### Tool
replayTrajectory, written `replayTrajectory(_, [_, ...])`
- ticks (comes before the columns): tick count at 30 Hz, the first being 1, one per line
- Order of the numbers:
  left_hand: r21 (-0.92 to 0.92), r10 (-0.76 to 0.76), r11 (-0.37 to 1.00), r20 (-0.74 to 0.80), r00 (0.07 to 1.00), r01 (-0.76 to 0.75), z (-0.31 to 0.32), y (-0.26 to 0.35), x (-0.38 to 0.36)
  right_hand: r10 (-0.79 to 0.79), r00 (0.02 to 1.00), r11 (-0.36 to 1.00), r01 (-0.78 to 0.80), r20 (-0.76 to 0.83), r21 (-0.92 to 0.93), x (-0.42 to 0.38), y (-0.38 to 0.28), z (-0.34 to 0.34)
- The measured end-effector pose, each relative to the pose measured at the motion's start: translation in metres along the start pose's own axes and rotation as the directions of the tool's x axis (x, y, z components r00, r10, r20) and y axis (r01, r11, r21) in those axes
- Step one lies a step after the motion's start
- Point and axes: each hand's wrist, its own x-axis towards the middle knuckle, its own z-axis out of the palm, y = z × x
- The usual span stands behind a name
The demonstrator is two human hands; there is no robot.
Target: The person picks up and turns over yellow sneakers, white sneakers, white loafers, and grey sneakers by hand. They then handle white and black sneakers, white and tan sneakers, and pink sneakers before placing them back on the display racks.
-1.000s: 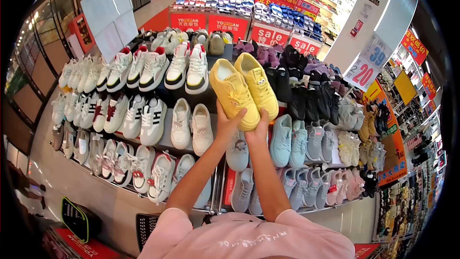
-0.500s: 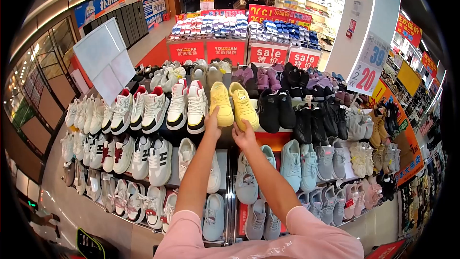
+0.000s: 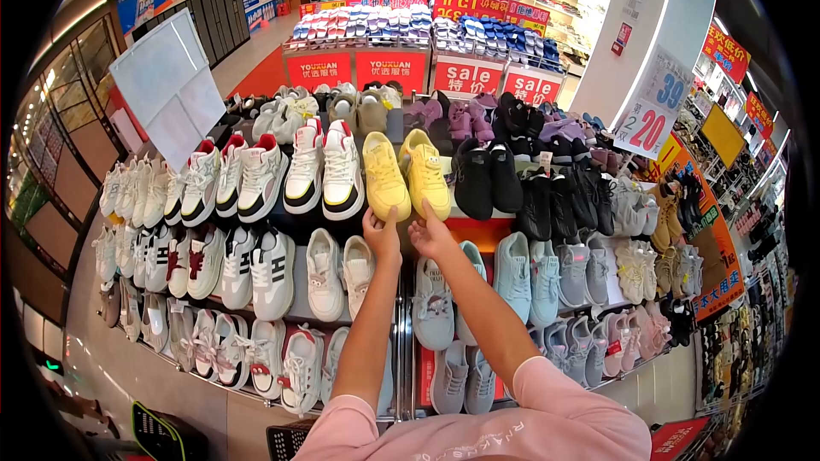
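Two yellow sneakers, the left one point(image 3: 386, 179) and the right one point(image 3: 426, 177), sit side by side on the top tier of the rack, toes toward me. My left hand point(image 3: 382, 232) pinches the toe of the left sneaker, its thumb against the front. At the toe of the right sneaker, my right hand point(image 3: 432, 235) has its fingertips on the front edge; its lower fingers are partly hidden. White high-top sneakers point(image 3: 342, 172) with red lining stand just left of the pair. Black sneakers point(image 3: 472, 181) are close on the right.
Lower tiers hold white sneakers point(image 3: 325, 275) and light blue sneakers point(image 3: 513, 278). A blank white sign board point(image 3: 166, 85) rises at left, a price sign point(image 3: 647, 111) at right. Behind are slipper bins with red sale signs point(image 3: 462, 78).
Both hands have slid down to the very toe tips of the yellow sneakers, with a looser hold. The view has shifted slightly, so the display appears higher and further left.
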Motion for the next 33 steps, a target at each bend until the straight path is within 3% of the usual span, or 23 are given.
replayTrajectory(3, [0.328,-0.139,0.934,-0.029,0.990,0.141,-0.029,0.001,-0.017,0.009,0.992,0.997,0.002,0.130,-0.082,-0.044,0.021,-0.027])
replayTrajectory(4, [0.253,-0.215,0.945,-0.002,0.977,0.209,-0.027,0.046,-0.048,-0.006,0.972,0.997,0.024,0.235,-0.075,-0.067,0.034,-0.046])
replayTrajectory(5, [0.222,-0.142,0.968,0.100,0.985,0.117,-0.043,0.050,-0.063,-0.022,0.939,0.996,0.049,0.344,-0.070,-0.094,0.043,-0.067])
replayTrajectory(6, [0.188,-0.067,0.982,0.198,0.978,0.029,-0.069,0.051,-0.083,0.175,0.902,0.985,-0.155,0.395,-0.081,-0.136,0.048,-0.084])
replayTrajectory(7, [0.208,-0.131,0.975,0.232,0.964,0.082,-0.087,0.071,-0.110,0.168,0.886,0.984,-0.120,0.433,-0.134,-0.162,0.057,-0.111])
replayTrajectory(8, [0.231,-0.193,0.964,0.266,0.945,0.132,-0.103,0.098,-0.138,0.143,0.939,0.990,-0.131,0.312,-0.058,-0.192,0.070,-0.131])
replayTrajectory(10, [0.261,-0.261,0.948,0.299,0.918,0.184,-0.142,0.125,-0.191,0.208,0.940,0.977,-0.189,0.269,-0.095,-0.238,0.078,-0.188])
replayTrajectory(12, [0.355,-0.322,0.907,0.238,0.917,0.226,-0.187,0.131,-0.240,0.143,0.958,0.986,-0.117,0.250,-0.117,-0.277,0.080,-0.250])
replayTrajectory(16, [0.502,-0.428,0.810,0.152,0.891,0.303,-0.234,0.136,-0.310,0.057,0.997,0.994,-0.052,0.048,-0.095,-0.342,0.067,-0.329])
replayTrajectory(20, [0.562,-0.360,0.807,0.227,0.905,0.180,-0.222,0.129,-0.350,0.113,0.992,0.988,-0.105,0.063,-0.117,-0.368,0.072,-0.415])
replayTrajectory(22, [0.581,-0.354,0.795,0.216,0.910,0.172,-0.207,0.126,-0.364,0.270,0.960,0.951,-0.254,0.072,-0.178,-0.372,0.084,-0.473])
replayTrajectory(26, [0.679,-0.327,0.731,0.260,0.909,0.068,-0.196,0.119,-0.399,0.390,0.890,0.841,-0.449,-0.238,-0.301,-0.384,0.109,-0.594])
replayTrajectory(29, [0.793,-0.341,0.607,0.205,0.918,0.048,-0.201,0.120,-0.435,0.338,0.891,0.809,-0.440,-0.303,-0.390,-0.357,0.125,-0.734])
replayTrajectory(32, [0.848,-0.292,0.523,0.086,0.953,0.084,-0.212,0.122,-0.473,0.195,0.893,0.895,-0.331,-0.406,-0.297,-0.376,0.119,-0.708])
replayTrajectory(33, [0.874,-0.273,0.474,0.027,0.962,0.110,-0.212,0.127,-0.488,0.255,0.887,0.903,-0.361,-0.385,-0.234,-0.377,0.111,-0.698])
